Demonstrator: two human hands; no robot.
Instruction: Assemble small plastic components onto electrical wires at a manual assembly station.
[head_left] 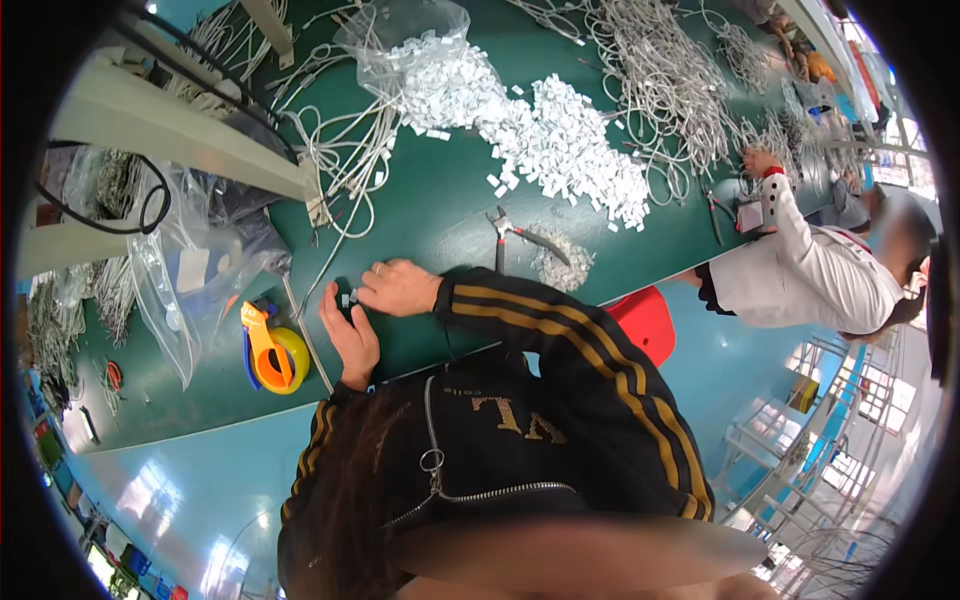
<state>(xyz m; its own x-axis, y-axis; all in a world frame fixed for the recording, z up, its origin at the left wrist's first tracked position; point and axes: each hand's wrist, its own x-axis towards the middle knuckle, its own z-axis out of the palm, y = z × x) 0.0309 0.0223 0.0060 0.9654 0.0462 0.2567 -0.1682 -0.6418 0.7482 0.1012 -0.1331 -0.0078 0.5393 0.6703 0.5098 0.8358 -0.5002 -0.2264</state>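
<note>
Near the table's front edge, my left hand and my right hand meet with their fingertips close together. A small pale piece shows between them. The right fingers pinch at it, while the left thumb and fingers curve round it from the other side. Its exact kind is too small to make out. Just beyond my left fingers a grey cable runs down the table. Right of my hands lie cutting pliers with red and black handles, beside a small heap of clear scraps.
A big pile of small white plastic pieces spills from a clear bag. Bundled grey cables lie at the back. An orange tape dispenser sits left, near a metal post. A co-worker works at right, past a red stool.
</note>
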